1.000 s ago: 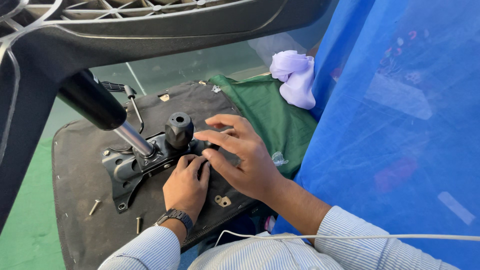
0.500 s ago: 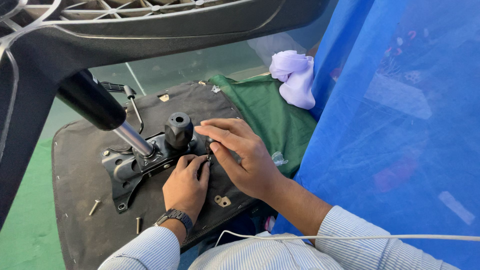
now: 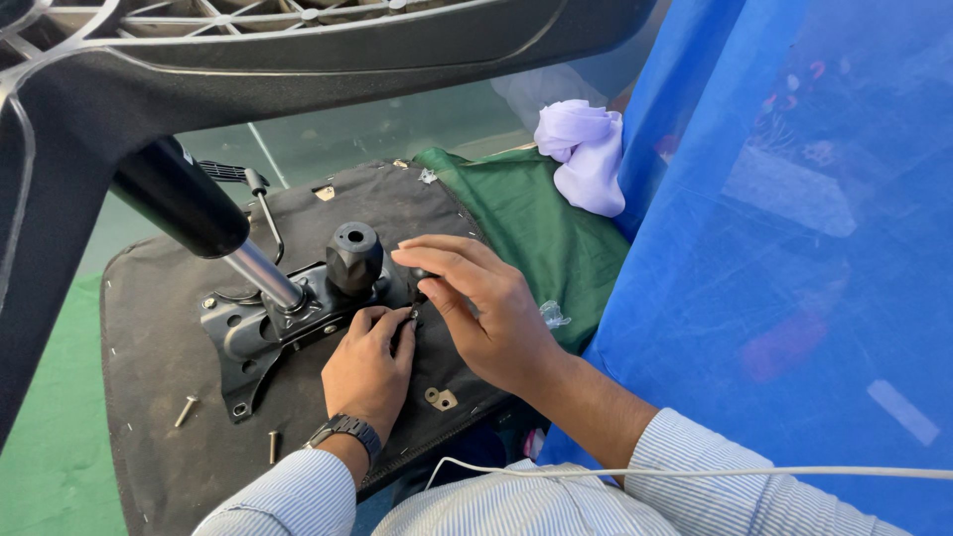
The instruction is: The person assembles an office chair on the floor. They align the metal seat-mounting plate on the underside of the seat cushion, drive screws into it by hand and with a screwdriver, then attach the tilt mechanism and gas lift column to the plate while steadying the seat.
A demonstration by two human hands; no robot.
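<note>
An upturned chair seat (image 3: 169,377) with a black fabric underside lies in front of me. A black metal mechanism plate (image 3: 248,342) sits on it, with a black knob (image 3: 353,256) and a gas cylinder (image 3: 199,213) rising to the upper left. My left hand (image 3: 369,365), with a wristwatch, has its fingers curled at the plate's right corner, pinching a small screw (image 3: 412,318). My right hand (image 3: 491,313) hovers over the same corner, thumb and forefinger closed on a small dark part that is too small to identify.
Two loose screws (image 3: 185,410) (image 3: 272,447) and a small metal bracket (image 3: 442,399) lie on the seat. The black chair base (image 3: 298,50) looms overhead. A green cloth (image 3: 541,233), a lilac cloth (image 3: 586,159) and blue netting (image 3: 794,248) are to the right. A white cable (image 3: 695,471) crosses my lap.
My right hand's fingers have drawn in slightly toward the plate's corner. My left hand has stayed in place.
</note>
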